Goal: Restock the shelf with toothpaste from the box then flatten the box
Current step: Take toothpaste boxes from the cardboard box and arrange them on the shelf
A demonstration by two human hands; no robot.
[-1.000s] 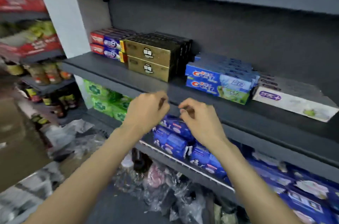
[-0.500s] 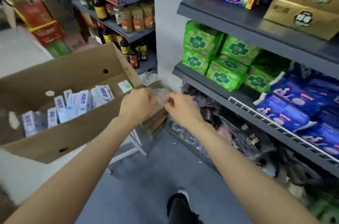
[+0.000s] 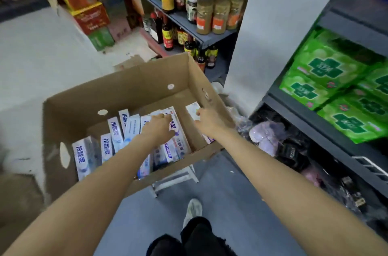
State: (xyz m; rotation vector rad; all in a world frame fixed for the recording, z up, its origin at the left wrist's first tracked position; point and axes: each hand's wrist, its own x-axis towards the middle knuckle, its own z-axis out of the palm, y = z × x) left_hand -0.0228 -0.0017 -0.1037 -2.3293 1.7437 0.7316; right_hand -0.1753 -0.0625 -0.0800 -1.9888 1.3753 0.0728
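The cardboard box (image 3: 130,96) is being kept open-topped on a small white stand (image 3: 176,178), of which only the legs are showing under the near edge; raised in this way, it is probably being kept within easy reach beside the shelving. The toothpaste cartons (image 3: 113,134) are being stored inside it, most of them propped on end or leaning against one another in the near and left part of the box, so that their printed faces are being shown upward and each can be lifted out singly. A good deal of bare cardboard floor is being left visible at the far side, which suggests the box is being emptied but is not yet finished.

Both arms are being stretched forward and down into the box. The left hand (image 3: 158,127) is being laid palm-down on a carton lying near the middle, its fingers reaching forward across the pack; the grip is not yet closed round anything that can be seen, though the underside of the fingers is hidden. The right hand (image 3: 207,120) is being held just inside the right wall of the box, fingers loosely extended towards a single pale carton (image 3: 193,110) leaning there; its fingertips seem to be touching or nearly touching that carton, and no closed grip is being shown.

The dark shelf (image 3: 315,117) to the right is being occupied by green packs (image 3: 327,79).
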